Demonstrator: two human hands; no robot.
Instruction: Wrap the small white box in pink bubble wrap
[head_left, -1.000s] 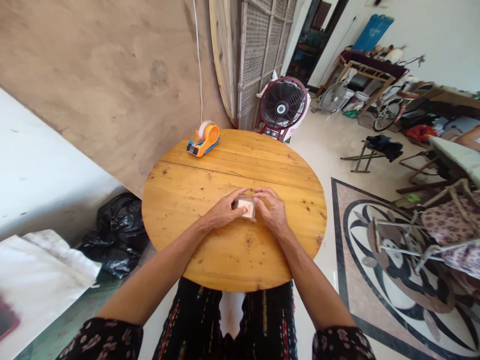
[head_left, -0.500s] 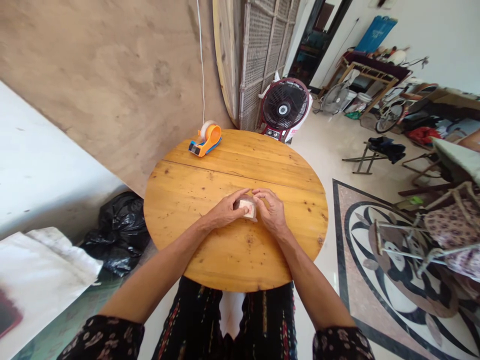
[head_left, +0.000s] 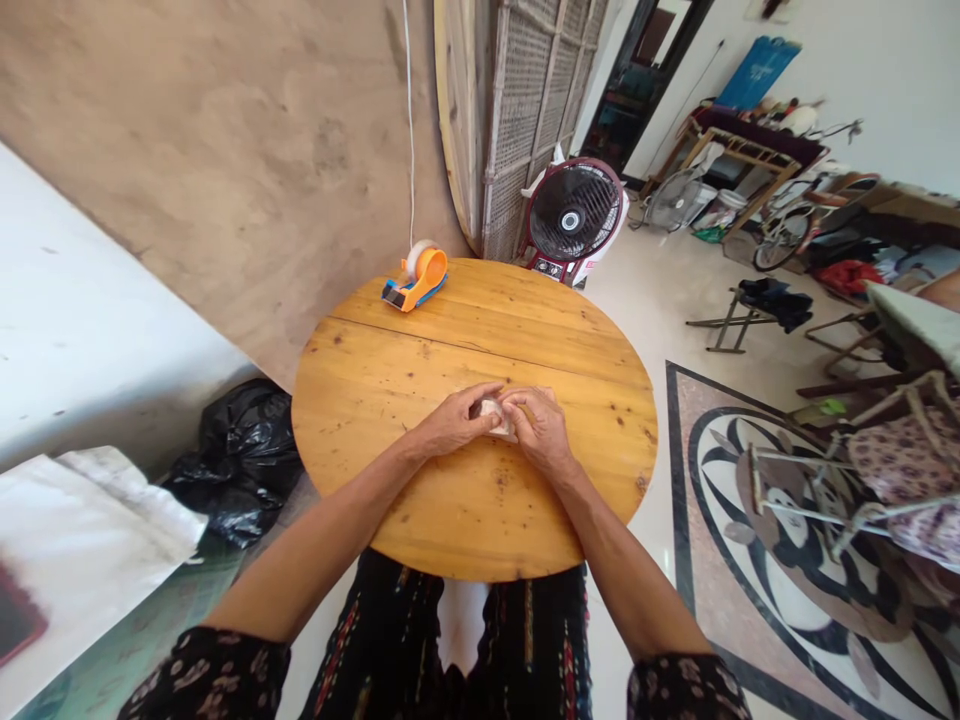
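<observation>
Between my hands, low over the middle of the wooden table (head_left: 375, 380), is a small pale block (head_left: 491, 409) that seems to have a clear plastic wrapping around it. My left hand (head_left: 452, 422) grips its left side, with the thumb pressed on the near face. On the right side, the bent fingers of my right hand (head_left: 541, 432) close on the block's edge or wrapping, thumb and forefinger together. Fingers cover much of the block, and its exact kind cannot be made out. An orange tape dispenser (head_left: 417, 277) with a roll of tape stands at the table's far left edge.
Behind the table stands a dark red fan (head_left: 574, 215). Black plastic bags (head_left: 236, 460) lie left of it, near a white sheet (head_left: 90, 530). To the right are a folding stool (head_left: 739, 315) and a metal-framed chair (head_left: 892, 450) on the patterned floor.
My right hand has moved slightly left, its fingers now over the block's right side. The left hand keeps its grip. The camera view has shifted a little.
</observation>
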